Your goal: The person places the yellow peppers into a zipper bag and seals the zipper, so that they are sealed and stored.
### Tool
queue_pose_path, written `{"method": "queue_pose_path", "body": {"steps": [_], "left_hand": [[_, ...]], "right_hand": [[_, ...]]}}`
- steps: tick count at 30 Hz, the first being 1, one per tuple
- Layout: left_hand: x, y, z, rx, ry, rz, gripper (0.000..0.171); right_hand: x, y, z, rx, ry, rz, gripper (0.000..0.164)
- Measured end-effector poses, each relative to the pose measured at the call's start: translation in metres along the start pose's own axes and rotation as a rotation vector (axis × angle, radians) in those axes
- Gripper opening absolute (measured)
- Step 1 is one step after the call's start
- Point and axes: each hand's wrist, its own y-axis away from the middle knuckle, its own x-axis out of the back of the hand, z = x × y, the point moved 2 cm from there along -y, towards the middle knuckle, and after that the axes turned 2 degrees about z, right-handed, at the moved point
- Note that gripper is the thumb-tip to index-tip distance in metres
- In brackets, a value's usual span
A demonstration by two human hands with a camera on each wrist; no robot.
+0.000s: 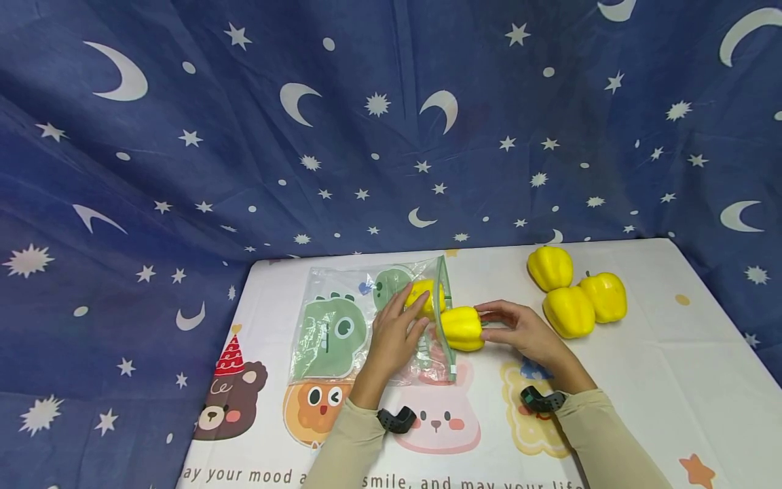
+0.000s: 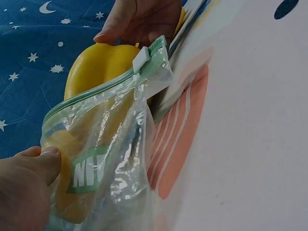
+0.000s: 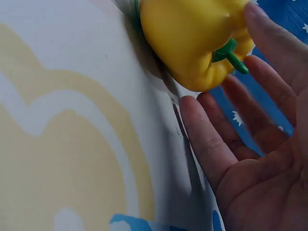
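A clear zip bag (image 1: 332, 333) with a green dinosaur print lies flat, its green-edged mouth towards the right. Inside, near the mouth, is one yellow bell pepper (image 1: 419, 299). My left hand (image 1: 391, 339) holds the bag around that pepper, with the thumb (image 2: 50, 161) against the plastic in the left wrist view. A second yellow bell pepper (image 1: 462, 329) sits partly in the mouth, its green stem (image 3: 230, 55) facing my right hand (image 1: 525, 329). The right fingers are spread and touch its stem end. A white slider (image 2: 141, 59) sits on the zip.
Three more yellow bell peppers (image 1: 569, 312) stand together at the right rear of the table. The white tablecloth (image 1: 672, 380) has printed cartoon animals and lettering. A dark blue curtain (image 1: 366, 170) with moons and stars hangs behind the table and along its sides.
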Motion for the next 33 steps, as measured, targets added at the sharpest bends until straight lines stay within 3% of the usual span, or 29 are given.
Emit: {"method": "queue_pose_path", "body": {"steps": [3,8,13,21,33], "left_hand": [[0.000,0.000,0.000,-0.003,0.000,0.004,0.051],[-0.001,0.000,0.000,-0.001,0.001,0.005,0.050],[-0.001,0.000,0.000,0.003,-0.004,0.003,0.051],[-0.001,0.000,0.000,0.003,-0.003,0.004,0.051],[-0.001,0.000,-0.001,-0.001,0.011,0.001,0.054]], "right_hand": [[0.002,0.001,0.001,-0.020,-0.015,0.026,0.042],[0.007,0.001,0.006,-0.126,-0.122,0.102,0.039],[0.009,0.001,0.010,-0.202,-0.104,0.122,0.038],[0.006,0.001,0.008,-0.234,-0.096,0.117,0.033],[-0.005,-0.003,0.010,-0.205,0.028,0.138,0.026]]}}
